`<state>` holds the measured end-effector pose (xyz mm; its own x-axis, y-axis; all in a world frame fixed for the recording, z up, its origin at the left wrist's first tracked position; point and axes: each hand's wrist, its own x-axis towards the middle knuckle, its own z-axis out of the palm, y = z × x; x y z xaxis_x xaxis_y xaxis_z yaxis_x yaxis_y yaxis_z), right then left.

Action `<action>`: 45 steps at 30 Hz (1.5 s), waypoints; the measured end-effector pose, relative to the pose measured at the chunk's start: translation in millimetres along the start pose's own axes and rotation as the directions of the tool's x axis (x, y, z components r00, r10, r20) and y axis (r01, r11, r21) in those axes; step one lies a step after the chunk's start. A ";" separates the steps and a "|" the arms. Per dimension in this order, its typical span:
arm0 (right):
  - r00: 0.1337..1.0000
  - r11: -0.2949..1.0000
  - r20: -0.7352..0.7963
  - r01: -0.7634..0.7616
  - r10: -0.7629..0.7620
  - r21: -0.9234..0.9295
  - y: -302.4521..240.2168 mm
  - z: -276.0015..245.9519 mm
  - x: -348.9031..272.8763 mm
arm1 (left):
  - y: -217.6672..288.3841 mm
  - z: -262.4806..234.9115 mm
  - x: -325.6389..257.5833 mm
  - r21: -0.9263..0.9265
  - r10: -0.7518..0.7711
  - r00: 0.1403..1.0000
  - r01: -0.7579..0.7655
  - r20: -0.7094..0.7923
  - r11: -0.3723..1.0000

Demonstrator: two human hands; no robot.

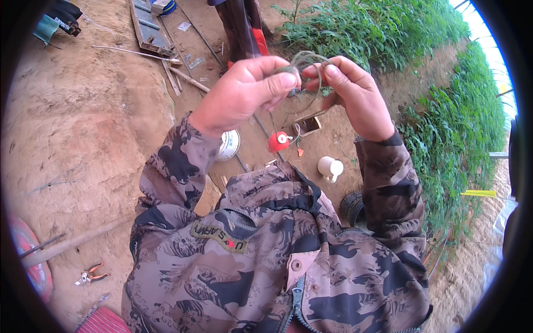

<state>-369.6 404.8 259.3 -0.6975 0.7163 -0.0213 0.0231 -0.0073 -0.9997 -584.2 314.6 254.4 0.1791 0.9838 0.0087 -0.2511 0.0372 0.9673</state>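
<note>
A thin grey-green twine (308, 57) is raised in front of me, bunched in loops between my two hands. My left hand (241, 91) pinches it with thumb and fingers. Close by on the right, my right hand (358, 94) grips the loops between thumb and fingertips. One strand hangs in a curve below the fingers. Beneath the hands, on the soil, are a red container (276, 143) with a white round part, a small open wooden box (308, 126) and a white mug (330, 167).
Leafy green plants (455, 111) grow in rows at the right. Another person's dark boots (241, 30) stand ahead. A white bucket (229, 145) is partly behind my left sleeve. Orange-handled pruning shears (92, 274) lie at the lower left, a metal tray (150, 30) at the upper left.
</note>
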 end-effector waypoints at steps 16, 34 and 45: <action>0.989 0.947 -0.041 0.126 -0.144 -0.295 94.5 13.8 23.1 | 24.0 16.0 16.0 -0.404 0.175 0.982 -0.191 -0.077 0.895; 0.972 0.852 0.190 -0.019 0.138 -0.524 245.0 47.7 44.2 | 126.7 5.4 -3.4 0.199 0.608 0.744 -0.574 -0.277 0.794; 0.987 0.878 0.014 -0.135 0.159 -0.459 289.0 39.6 43.2 | 125.0 -12.7 -20.1 0.333 0.644 0.706 -0.556 -0.293 0.761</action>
<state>-421.5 406.0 -31.0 -0.6949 0.6962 -0.1801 0.4431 0.2173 -0.8698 -631.3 301.7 371.9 -0.3143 0.7703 0.5549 0.0260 -0.5773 0.8161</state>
